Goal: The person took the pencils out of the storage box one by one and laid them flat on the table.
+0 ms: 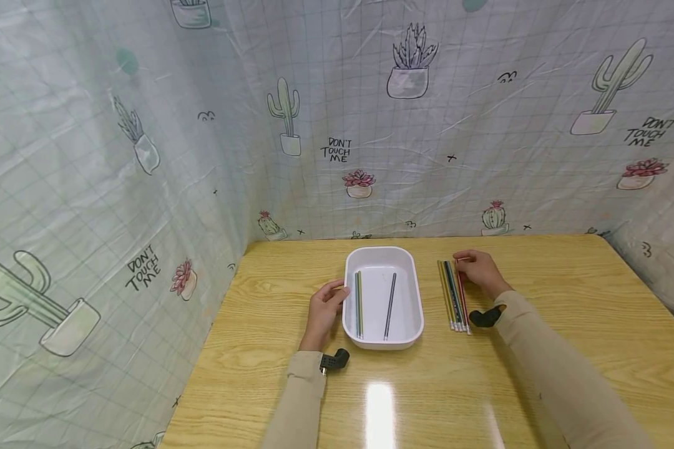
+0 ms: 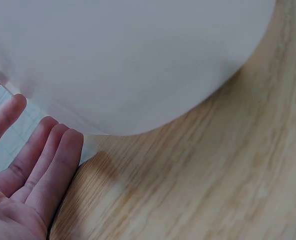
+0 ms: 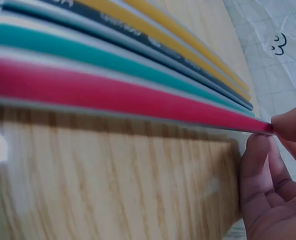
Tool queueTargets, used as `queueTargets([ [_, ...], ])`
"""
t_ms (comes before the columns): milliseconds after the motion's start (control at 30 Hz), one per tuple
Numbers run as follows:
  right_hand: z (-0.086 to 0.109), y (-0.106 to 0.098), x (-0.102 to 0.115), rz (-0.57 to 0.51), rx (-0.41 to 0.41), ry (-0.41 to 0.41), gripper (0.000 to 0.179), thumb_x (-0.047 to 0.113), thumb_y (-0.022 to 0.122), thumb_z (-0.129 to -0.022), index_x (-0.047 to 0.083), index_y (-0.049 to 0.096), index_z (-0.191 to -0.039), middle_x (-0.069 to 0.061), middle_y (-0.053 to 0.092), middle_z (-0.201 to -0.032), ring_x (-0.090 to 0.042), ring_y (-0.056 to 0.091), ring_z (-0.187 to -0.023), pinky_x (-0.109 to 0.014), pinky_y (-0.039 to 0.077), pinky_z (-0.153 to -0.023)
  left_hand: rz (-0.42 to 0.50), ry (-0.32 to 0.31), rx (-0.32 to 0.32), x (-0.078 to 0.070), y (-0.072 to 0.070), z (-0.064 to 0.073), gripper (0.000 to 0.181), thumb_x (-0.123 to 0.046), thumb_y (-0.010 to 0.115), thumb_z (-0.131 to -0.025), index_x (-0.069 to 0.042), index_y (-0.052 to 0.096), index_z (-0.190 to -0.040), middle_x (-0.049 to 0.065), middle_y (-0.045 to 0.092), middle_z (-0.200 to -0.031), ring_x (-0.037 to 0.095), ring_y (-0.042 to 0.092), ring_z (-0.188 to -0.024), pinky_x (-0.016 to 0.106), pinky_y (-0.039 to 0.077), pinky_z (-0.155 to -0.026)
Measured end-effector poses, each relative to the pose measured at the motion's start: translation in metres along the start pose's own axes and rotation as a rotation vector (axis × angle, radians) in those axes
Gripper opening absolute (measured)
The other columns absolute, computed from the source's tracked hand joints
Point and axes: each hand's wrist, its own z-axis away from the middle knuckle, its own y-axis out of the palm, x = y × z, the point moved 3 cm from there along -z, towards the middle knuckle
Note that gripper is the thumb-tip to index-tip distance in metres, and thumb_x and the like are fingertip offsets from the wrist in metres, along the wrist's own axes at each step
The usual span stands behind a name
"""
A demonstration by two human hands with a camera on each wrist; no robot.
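Observation:
A white plastic tray [image 1: 383, 312] stands on the table with three pencils inside. A teal pencil [image 1: 356, 305] and a yellow pencil [image 1: 361, 305] lie side by side along its left; a dark pencil [image 1: 390, 305] lies slanted further right. My left hand [image 1: 327, 308] holds the tray's left rim, thumb over the edge and fingers [image 2: 62, 155] against the outer wall. To the tray's right, my right hand [image 1: 479, 271] pinches the far end of a red pencil [image 3: 137, 102] between thumb and fingertips. Beside it lie a green pencil [image 3: 87, 55], dark pencils and yellow pencils [image 3: 188, 45].
The wooden table [image 1: 427, 393] reaches back to a hanging cloth [image 1: 337, 93] printed with cacti, which also covers the left and right sides. Both wrists carry a small black device, the right one [image 1: 485, 317] close to the row of pencils.

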Motion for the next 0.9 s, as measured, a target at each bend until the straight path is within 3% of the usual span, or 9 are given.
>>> queueTargets([
  [200,-0.001,0.001,-0.004,-0.014,0.018,-0.001,0.043,0.015,0.053,-0.106,-0.007,0.05,-0.143,-0.028,0.059,-0.133,-0.007,0.065,-0.083,-0.022,0.058,-0.073,-0.002,0.0,-0.003,0.0,0.001,0.0,0.039,-0.013,0.07,-0.097,0.003,0.064,-0.132,0.005,0.07,-0.104,0.028,0.068,-0.102,0.034,0.062,-0.086],
  [433,0.001,0.002,-0.006,-0.022,0.006,-0.014,0.044,0.015,0.052,-0.106,-0.007,0.049,-0.144,-0.031,0.057,-0.137,-0.004,0.064,-0.083,-0.02,0.058,-0.074,0.001,0.0,-0.001,0.003,0.0,-0.002,0.039,-0.013,0.07,-0.097,0.002,0.065,-0.132,0.016,0.071,-0.112,0.026,0.069,-0.101,0.032,0.062,-0.085],
  [633,0.006,0.003,-0.002,-0.052,-0.013,-0.018,0.044,0.014,0.051,-0.106,-0.006,0.049,-0.145,-0.03,0.058,-0.133,-0.009,0.065,-0.084,-0.024,0.058,-0.074,0.014,0.002,-0.005,0.005,0.0,-0.003,0.039,-0.013,0.07,-0.097,0.002,0.065,-0.132,0.009,0.071,-0.106,0.028,0.069,-0.101,0.035,0.062,-0.087],
  [900,0.015,0.009,0.024,-0.062,-0.021,-0.075,0.043,0.018,0.051,-0.106,-0.003,0.051,-0.143,-0.013,0.06,-0.116,-0.012,0.06,-0.083,-0.028,0.055,-0.073,0.004,0.005,0.001,0.003,0.001,-0.002,0.041,-0.015,0.07,-0.097,0.003,0.063,-0.133,0.012,0.071,-0.109,0.034,0.068,-0.106,0.041,0.061,-0.091],
])
